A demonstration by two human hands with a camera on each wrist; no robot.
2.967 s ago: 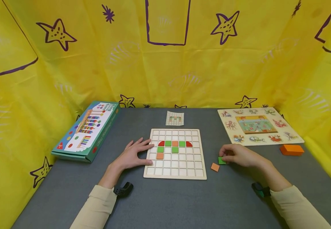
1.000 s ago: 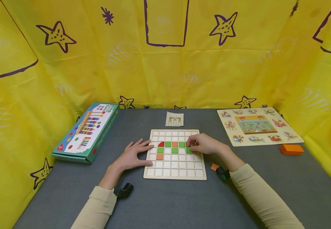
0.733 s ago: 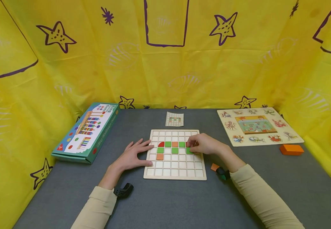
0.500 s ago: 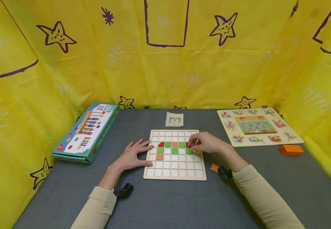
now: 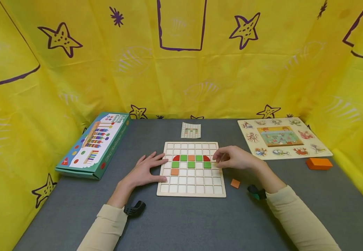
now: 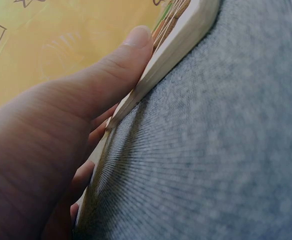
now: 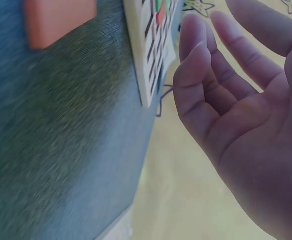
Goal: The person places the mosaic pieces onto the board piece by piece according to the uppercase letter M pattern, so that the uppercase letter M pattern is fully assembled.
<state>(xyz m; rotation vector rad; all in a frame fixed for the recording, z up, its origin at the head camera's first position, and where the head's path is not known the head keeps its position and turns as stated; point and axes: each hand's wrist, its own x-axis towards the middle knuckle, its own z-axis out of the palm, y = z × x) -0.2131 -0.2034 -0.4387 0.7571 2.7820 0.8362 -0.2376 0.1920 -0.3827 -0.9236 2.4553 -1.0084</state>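
A wooden grid board [image 5: 191, 189] lies in the middle of the table, with green, orange and red tiles in its cells. The last green tile in the second row, a square green tile [image 5: 207, 165], sits below the right red quarter-round tile [image 5: 207, 158]. My left hand [image 5: 145, 169] rests spread on the board's left edge, thumb on its rim in the left wrist view. Just off the right edge hovers my right hand [image 5: 239, 158], fingers loosely bent and holding nothing. A loose orange tile [image 5: 235, 183] lies on the table to the board's right.
Behind the board is a small pattern card [image 5: 191, 130]. A game box [image 5: 95, 144] stands at the left. On the right are a sea-animal puzzle board [image 5: 285, 138] and an orange block [image 5: 319, 164]. Yellow cloth [image 5: 181, 83] encloses the table's back and sides.
My right hand carried the green tile from the table to the board, let go of it in a cell, and has drawn back to the right. The left hand has stayed put.
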